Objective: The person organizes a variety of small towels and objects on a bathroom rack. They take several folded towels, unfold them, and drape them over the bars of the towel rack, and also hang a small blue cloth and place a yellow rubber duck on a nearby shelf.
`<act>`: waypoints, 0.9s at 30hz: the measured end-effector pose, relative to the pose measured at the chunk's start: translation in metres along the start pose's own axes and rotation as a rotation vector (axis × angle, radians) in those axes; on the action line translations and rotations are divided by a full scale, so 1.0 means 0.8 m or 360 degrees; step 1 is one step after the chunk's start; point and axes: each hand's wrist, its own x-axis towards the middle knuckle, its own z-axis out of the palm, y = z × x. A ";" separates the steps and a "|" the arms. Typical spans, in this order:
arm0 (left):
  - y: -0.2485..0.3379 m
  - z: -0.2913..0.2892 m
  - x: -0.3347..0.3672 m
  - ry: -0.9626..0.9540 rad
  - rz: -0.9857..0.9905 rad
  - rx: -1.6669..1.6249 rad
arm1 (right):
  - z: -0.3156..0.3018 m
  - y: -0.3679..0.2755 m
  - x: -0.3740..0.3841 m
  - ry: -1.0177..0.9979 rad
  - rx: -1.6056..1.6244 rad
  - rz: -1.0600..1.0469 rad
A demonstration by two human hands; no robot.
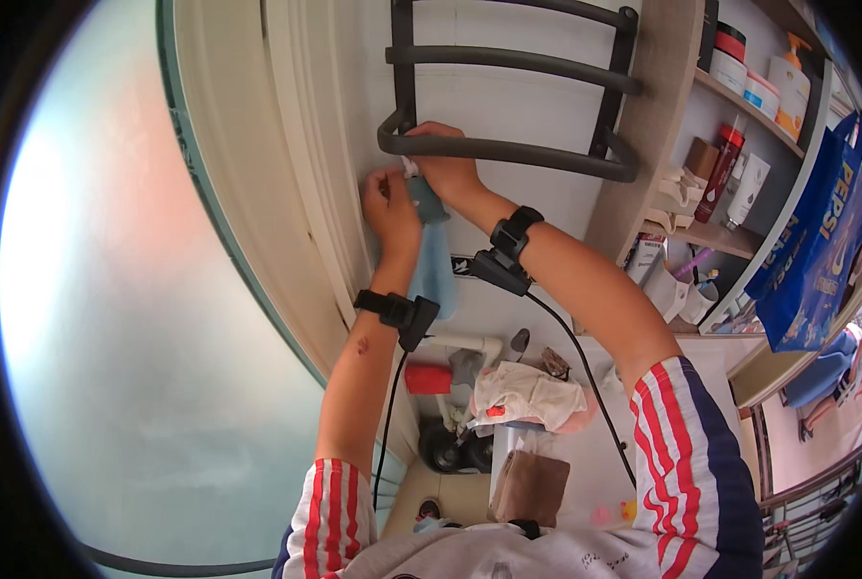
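In the head view, both hands work high on the wall at the lower left corner of a dark towel rail point(508, 150). The rail's bars run across the picture, left to right, bending with the lens; its bottom bar curves toward the person at the left end.

A blue cloth point(436, 265) hangs just under that corner. Its long axis runs up and down: the top end is bunched at the rail's bottom bar and the free end points down the wall, ending beside the left wrist.

The left hand point(390, 207) sits just left of the cloth's top, below the rail's corner, fingers curled in and pinching the cloth's upper edge. The right hand point(447, 166) lies against the bottom bar, right of the left hand, fingers bent over the top of the cloth and closed on it; whether they also wrap the bar cannot be told. A small white piece shows between the two hands at the bar.

Each wrist carries a black strap with a cable running down the forearm.

Right of the rail stand wooden shelves point(739, 101) with bottles and jars. Below the rail lies a crumpled pale rag point(527, 394).
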 end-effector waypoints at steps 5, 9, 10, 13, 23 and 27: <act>-0.001 0.008 -0.011 0.0230 0.0052 -0.0164 | 0.007 -0.015 -0.001 0.0054 -0.0607 -0.0234; -0.008 0.002 -0.015 0.0202 0.0121 -0.0188 | 0.014 -0.017 -0.007 0.0001 -0.0700 -0.0072; -0.017 0.000 -0.017 0.0209 0.0194 -0.0199 | 0.017 -0.014 -0.011 0.0073 -0.0878 -0.0182; -0.046 -0.001 -0.023 0.0136 0.0302 -0.0133 | 0.005 -0.003 -0.016 0.0145 -0.1120 -0.0345; -0.081 -0.111 -0.191 -0.0455 0.0802 0.1044 | -0.099 -0.018 -0.207 -0.0388 -0.0952 -0.0040; -0.156 -0.148 -0.305 -0.1012 0.0410 0.0939 | -0.188 0.015 -0.375 -0.0598 -0.1032 0.0676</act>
